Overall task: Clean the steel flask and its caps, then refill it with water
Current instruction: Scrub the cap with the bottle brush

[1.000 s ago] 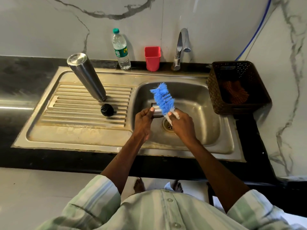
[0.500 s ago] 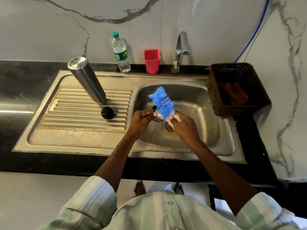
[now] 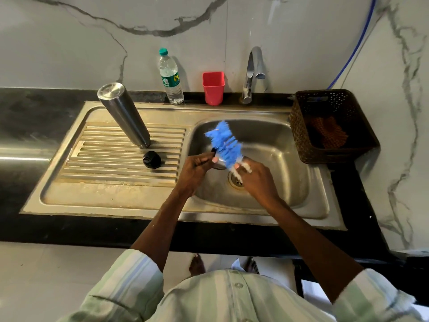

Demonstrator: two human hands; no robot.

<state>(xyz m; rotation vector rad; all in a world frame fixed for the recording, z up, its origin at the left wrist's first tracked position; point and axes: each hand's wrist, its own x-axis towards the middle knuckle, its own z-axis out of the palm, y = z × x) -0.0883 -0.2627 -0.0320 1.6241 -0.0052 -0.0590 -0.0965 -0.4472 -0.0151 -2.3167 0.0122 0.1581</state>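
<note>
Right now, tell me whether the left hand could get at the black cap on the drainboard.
Probably yes, once freed. The left hand grips a steel cap over the basin, so it is occupied. The black cap lies just to its left on the drainboard, with nothing between.

You are standing at the sink (image 3: 301, 201), both hands over its basin: your left hand (image 3: 197, 166) is holding a steel cap (image 3: 219, 164) just left of the brush (image 3: 224, 145) in your right hand (image 3: 257, 180). The flask (image 3: 125, 117) is standing upturned on the drainboard (image 3: 104, 163) to your left, a small cap (image 3: 152, 159) lying just before it.
</note>
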